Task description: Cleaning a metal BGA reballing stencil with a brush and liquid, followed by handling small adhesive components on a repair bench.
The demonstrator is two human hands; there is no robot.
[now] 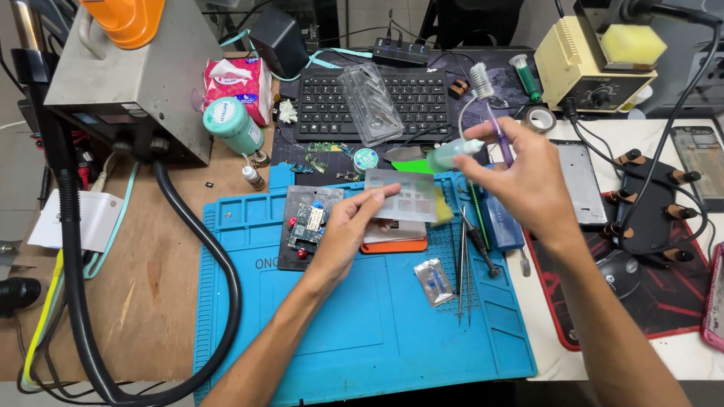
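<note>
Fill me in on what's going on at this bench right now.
A person works over a blue mat. The left hand holds a thin grey perforated metal sheet by its edge. The right hand holds a small squeeze bottle and a purple toothbrush above the sheet. A small circuit board sits clamped in a holder on the mat, with tweezers and a foil packet lying nearby.

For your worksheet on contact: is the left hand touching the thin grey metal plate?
Touching. The head view shows the left hand pinching the grey metal plate at its left edge, fingertips on its face, lifted above the blue mat.
</note>
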